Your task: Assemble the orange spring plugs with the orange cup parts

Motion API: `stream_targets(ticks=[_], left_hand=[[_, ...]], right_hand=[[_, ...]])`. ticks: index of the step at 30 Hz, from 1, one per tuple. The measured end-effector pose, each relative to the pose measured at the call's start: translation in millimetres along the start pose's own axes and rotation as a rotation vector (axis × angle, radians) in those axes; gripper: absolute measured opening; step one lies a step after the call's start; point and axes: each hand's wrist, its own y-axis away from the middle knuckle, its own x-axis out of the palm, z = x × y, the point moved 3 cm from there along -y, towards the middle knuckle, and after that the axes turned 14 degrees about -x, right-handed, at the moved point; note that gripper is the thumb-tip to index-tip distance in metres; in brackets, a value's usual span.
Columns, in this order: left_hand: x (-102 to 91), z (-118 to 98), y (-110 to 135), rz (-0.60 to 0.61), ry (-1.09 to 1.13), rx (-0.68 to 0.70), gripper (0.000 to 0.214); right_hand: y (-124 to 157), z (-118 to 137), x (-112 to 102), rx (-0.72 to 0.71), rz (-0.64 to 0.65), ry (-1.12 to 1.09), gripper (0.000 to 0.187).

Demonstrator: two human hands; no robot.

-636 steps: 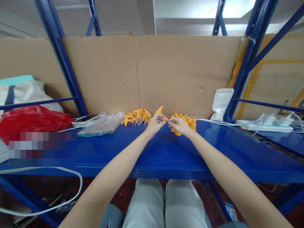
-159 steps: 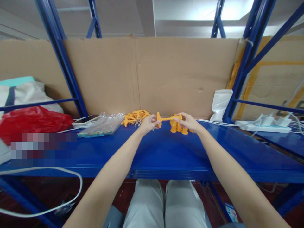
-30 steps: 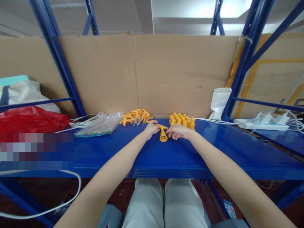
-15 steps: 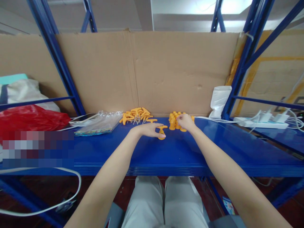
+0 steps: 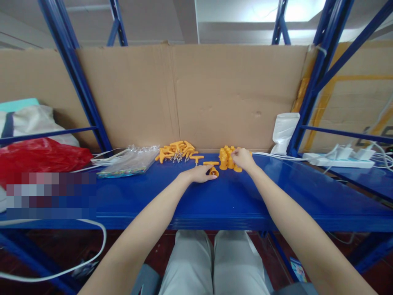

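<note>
My left hand (image 5: pixel 201 174) grips an orange corkscrew (image 5: pixel 214 173) with a T-handle and a bell-shaped base, just above the blue shelf. The base's round opening is tipped toward me. To the right, my right hand (image 5: pixel 243 158) has its fingers closed at the edge of a cluster of upright orange bell-shaped bases (image 5: pixel 224 160). The fingers seem to pinch one base, partly hidden behind them. A loose T-handled screw (image 5: pixel 197 159) lies behind my left hand. Farther left is a pile of orange T-handles with metal spirals (image 5: pixel 177 150).
Clear plastic bags (image 5: pixel 129 162) lie left of the pile, and a red bag (image 5: pixel 43 155) is beyond them. Cardboard (image 5: pixel 215 94) walls off the back. A white pouch (image 5: pixel 285 131) and a power strip (image 5: pixel 337 160) with cables are at the right.
My left hand has shifted a little to the right, tilting the corkscrew so its base opening shows. My right hand stays at the cluster, barely moved. The view has shifted slightly.
</note>
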Motion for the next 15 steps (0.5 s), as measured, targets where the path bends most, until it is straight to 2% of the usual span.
stream_targets(ticks=[4, 8, 11, 15], left_hand=[[2.6, 0.8, -2.3, -0.021, 0.092, 0.032, 0.055], [6.1, 1.5, -6.0, -0.036, 0.144, 0.015, 0.055], [9.2, 2.5, -8.7, -0.043, 0.153, -0.044, 0.057], [12.5, 3.1, -11.0, -0.073, 0.206, -0.104, 0.061]], right_hand=[[1.7, -3.7, -13.1, 0.044, -0.103, 0.05, 0.032], [4.6, -7.7, -25.7, 0.119, -0.142, 0.088, 0.035], [4.4, -11.3, -28.8, 0.127, -0.112, 0.11, 0.035], [1.3, -17.6, -21.6, 0.104, 0.023, 0.146, 0.037]])
